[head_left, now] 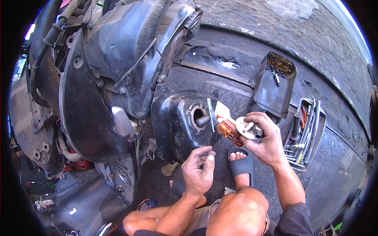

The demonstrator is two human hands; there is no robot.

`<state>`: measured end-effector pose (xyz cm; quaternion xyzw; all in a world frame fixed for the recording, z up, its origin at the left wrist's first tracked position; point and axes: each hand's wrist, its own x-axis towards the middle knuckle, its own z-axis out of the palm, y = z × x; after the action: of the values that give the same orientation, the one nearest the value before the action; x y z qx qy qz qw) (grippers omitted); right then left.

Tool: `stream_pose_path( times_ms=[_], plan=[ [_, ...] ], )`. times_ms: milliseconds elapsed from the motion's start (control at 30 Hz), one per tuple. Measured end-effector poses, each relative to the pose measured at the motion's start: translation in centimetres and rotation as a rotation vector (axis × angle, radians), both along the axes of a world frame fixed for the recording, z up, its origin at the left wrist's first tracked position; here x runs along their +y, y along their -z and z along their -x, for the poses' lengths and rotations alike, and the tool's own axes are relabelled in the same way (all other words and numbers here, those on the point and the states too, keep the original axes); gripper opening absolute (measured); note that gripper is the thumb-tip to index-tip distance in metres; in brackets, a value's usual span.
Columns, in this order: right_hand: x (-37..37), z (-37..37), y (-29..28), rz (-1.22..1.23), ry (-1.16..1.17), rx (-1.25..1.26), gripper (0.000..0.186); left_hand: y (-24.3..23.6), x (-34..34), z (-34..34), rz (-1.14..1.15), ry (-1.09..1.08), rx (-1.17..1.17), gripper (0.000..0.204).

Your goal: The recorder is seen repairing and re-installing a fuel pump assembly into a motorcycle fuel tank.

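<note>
My right hand [263, 135] grips a fuel pump unit [230, 131] by its round white flange, fingers over the top and thumb below. The unit's orange-brown body points left, and a pale flat piece [222, 109] shows beside its far end. Left of it lies a black fuel tank [179, 129] with a round, metal-rimmed opening [196, 114]. A dark cylindrical float [202, 121] shows in front of that opening; I cannot tell how it joins the pump. My left hand [198, 171] hovers near the tank's front edge, fingers loosely curled and thumb up, with nothing visible in them.
A partly stripped motor scooter [114, 86] fills the left. At the right are a black oblong tray [271, 94] with small metal parts and a tool tray [323, 122] of wrenches and screwdrivers. My sandalled foot [240, 167] is just in front of the tank.
</note>
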<state>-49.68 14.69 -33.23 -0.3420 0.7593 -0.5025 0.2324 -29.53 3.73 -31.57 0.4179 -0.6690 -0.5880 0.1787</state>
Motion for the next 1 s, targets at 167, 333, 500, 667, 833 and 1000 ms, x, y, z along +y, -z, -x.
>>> stream_pose_path(
  times_ms=[167,333,500,667,833,1000],
  plan=[
    [-1.6,0.4,-1.5,0.015,-0.034,0.017,0.047,-0.3,-0.9,-0.4,0.109,-0.021,-0.031,0.020],
    [-3.4,1.9,-2.8,-0.006,-0.095,0.025,0.049,-0.7,-1.9,-0.4,0.264,-0.047,-0.023,0.017],
    [-6.0,2.5,-3.6,-0.070,-0.128,-0.068,0.049,-0.6,-2.9,-0.7,0.259,-0.096,-0.014,0.017],
    [-9.0,5.4,-3.6,-0.143,-0.220,-0.194,0.053,-1.1,-3.8,-0.4,0.271,-0.115,0.019,0.018],
    [-12.0,7.7,-1.6,-0.108,-0.355,-0.507,0.044,-1.0,-4.4,-0.4,0.297,-0.126,0.027,0.018],
    [-11.2,8.3,1.5,-0.064,-0.295,-0.680,0.047,-1.6,-4.5,-0.7,0.303,-0.138,0.005,0.018]
  ],
)
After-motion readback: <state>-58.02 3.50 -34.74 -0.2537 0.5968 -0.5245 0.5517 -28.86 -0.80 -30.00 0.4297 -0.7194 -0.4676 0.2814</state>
